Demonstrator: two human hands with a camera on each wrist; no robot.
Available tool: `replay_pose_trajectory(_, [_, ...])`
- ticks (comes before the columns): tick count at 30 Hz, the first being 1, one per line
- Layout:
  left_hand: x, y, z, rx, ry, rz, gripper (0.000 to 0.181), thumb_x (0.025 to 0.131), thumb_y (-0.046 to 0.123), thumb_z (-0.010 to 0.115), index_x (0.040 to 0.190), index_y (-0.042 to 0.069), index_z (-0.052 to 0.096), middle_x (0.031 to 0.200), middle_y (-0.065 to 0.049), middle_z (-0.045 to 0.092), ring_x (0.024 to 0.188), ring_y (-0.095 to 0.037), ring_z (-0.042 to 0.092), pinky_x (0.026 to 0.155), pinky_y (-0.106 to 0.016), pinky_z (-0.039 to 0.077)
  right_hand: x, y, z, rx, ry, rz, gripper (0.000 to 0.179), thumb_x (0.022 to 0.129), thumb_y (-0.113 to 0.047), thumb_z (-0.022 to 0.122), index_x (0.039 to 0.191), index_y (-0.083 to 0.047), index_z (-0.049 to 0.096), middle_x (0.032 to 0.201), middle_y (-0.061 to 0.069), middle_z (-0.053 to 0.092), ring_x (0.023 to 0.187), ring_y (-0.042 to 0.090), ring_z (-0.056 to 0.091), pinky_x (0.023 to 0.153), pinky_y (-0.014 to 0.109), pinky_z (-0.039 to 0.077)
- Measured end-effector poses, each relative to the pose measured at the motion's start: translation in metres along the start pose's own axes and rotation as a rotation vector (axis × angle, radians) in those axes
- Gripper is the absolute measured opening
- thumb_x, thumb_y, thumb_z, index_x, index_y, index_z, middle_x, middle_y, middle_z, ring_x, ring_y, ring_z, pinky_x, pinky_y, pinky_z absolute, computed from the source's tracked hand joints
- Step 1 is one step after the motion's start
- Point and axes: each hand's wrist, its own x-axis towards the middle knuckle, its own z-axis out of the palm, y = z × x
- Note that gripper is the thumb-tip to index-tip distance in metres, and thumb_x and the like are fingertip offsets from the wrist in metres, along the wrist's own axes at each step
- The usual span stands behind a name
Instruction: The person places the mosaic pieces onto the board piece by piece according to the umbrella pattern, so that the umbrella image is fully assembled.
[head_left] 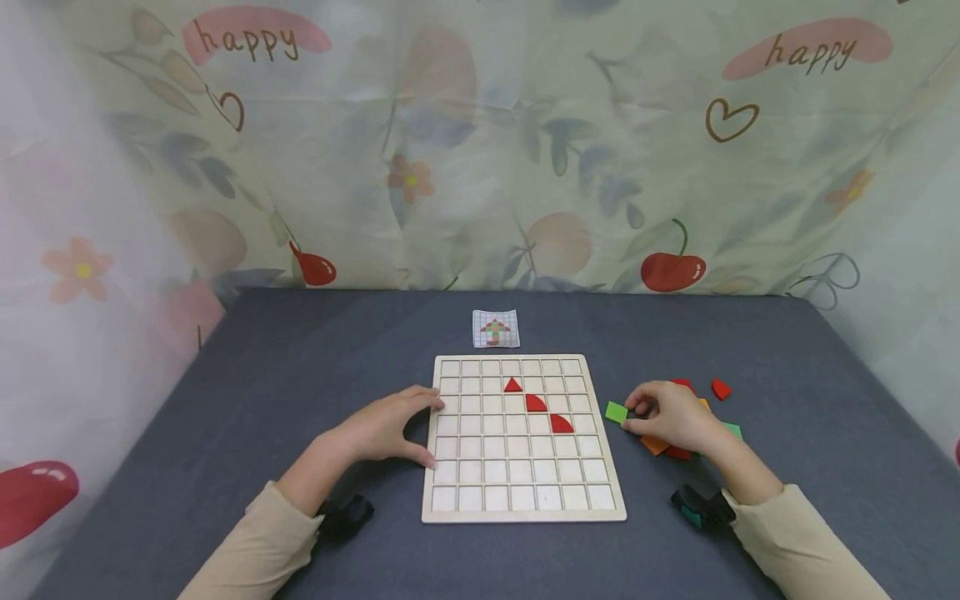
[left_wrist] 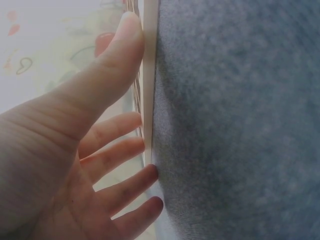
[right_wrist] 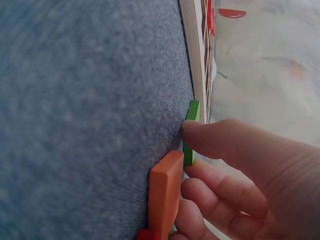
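Note:
A pale wooden grid board [head_left: 495, 450] lies on the dark cloth, holding a red triangle [head_left: 512, 385] and two red quarter-circle tiles, one [head_left: 536, 403] above and left of the other [head_left: 561, 423]. My left hand [head_left: 382, 427] rests against the board's left edge, thumb and fingers spread and fairly straight. To the right of the board, my right hand [head_left: 678, 415] pinches a green square tile [head_left: 616, 412] between thumb and fingertips. In the right wrist view this tile [right_wrist: 193, 111] stands out thin and edge-on, close beside an orange tile [right_wrist: 165, 185].
Under and around the right hand lies a loose pile of red, orange and green tiles, including an orange one [head_left: 655, 445]. A red piece [head_left: 721, 389] sits apart behind it. Beyond the board is a small pattern card [head_left: 496, 328]; a printed curtain [head_left: 480, 217] hangs behind the table.

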Motion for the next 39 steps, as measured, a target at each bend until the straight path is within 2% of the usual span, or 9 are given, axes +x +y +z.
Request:
replay_pose_trajectory(7, [0.000, -0.001, 0.000, 0.002, 0.002, 0.001, 0.078, 0.068, 0.042, 0.080, 0.131, 0.009, 0.050, 0.145, -0.012, 0.040, 0.133, -0.028, 0.041, 0.106, -0.046, 0.037, -0.001, -0.005, -0.003, -0.013, 0.018, -0.004, 0.019, 0.078, -0.019, 0.073, 0.091, -0.006, 0.067, 0.081, 0.003, 0.062, 0.063, 0.008, 0.049, 0.057, 0.021, 0.041])
replay_pose_trajectory(11, [0.000, -0.001, 0.000, 0.000, 0.004, 0.004, 0.078, 0.068, 0.042, 0.080, 0.131, 0.009, 0.051, 0.145, -0.012, 0.041, 0.133, -0.028, 0.041, 0.106, -0.046, 0.037, -0.001, -0.012, -0.003, 0.019, 0.033, -0.013, 0.022, 0.079, -0.020, 0.073, 0.094, -0.005, 0.067, 0.084, 0.005, 0.062, 0.064, 0.008, 0.049, 0.056, 0.021, 0.042])
replay_pose_trajectory(19, [0.000, 0.000, 0.001, -0.001, 0.003, 0.001, 0.078, 0.068, 0.043, 0.080, 0.131, 0.009, 0.051, 0.145, -0.012, 0.040, 0.133, -0.029, 0.041, 0.106, -0.046, 0.036, 0.003, -0.035, 0.007, 0.041, 0.028, -0.133, 0.021, 0.078, -0.016, 0.074, 0.094, -0.005, 0.067, 0.082, 0.004, 0.060, 0.061, 0.006, 0.046, 0.054, 0.020, 0.041])
replay_pose_trajectory(24, [0.000, -0.001, 0.001, 0.001, 0.004, 0.003, 0.078, 0.067, 0.043, 0.080, 0.131, 0.009, 0.051, 0.146, -0.012, 0.040, 0.134, -0.029, 0.040, 0.106, -0.046, 0.036, 0.011, -0.048, 0.014, 0.029, 0.011, -0.172, 0.021, 0.077, -0.015, 0.075, 0.094, -0.006, 0.067, 0.081, 0.003, 0.059, 0.061, 0.006, 0.045, 0.054, 0.019, 0.041])
replay_pose_trajectory(32, [0.001, -0.001, 0.000, 0.005, 0.001, 0.006, 0.079, 0.067, 0.045, 0.080, 0.132, 0.009, 0.050, 0.146, -0.012, 0.040, 0.134, -0.028, 0.040, 0.106, -0.046, 0.036, 0.020, -0.065, 0.026, 0.013, -0.060, -0.218, 0.019, 0.077, -0.015, 0.075, 0.093, -0.008, 0.067, 0.079, 0.001, 0.059, 0.065, 0.007, 0.047, 0.056, 0.018, 0.041])
replay_pose_trajectory(36, [0.001, -0.002, 0.001, 0.005, 0.001, 0.005, 0.079, 0.067, 0.044, 0.080, 0.132, 0.010, 0.050, 0.146, -0.011, 0.040, 0.134, -0.028, 0.040, 0.106, -0.046, 0.036, 0.022, -0.070, 0.031, -0.013, -0.060, -0.237, 0.018, 0.077, -0.014, 0.075, 0.092, -0.009, 0.068, 0.079, 0.000, 0.060, 0.065, 0.006, 0.047, 0.057, 0.018, 0.041])
replay_pose_trajectory(39, [0.001, -0.001, 0.000, 0.004, 0.000, 0.004, 0.078, 0.068, 0.044, 0.080, 0.131, 0.009, 0.050, 0.146, -0.012, 0.040, 0.133, -0.028, 0.040, 0.106, -0.046, 0.036, 0.023, -0.074, 0.033, -0.037, -0.057, -0.219, 0.018, 0.077, -0.014, 0.074, 0.093, -0.009, 0.068, 0.078, 0.000, 0.060, 0.064, 0.007, 0.046, 0.056, 0.018, 0.040])
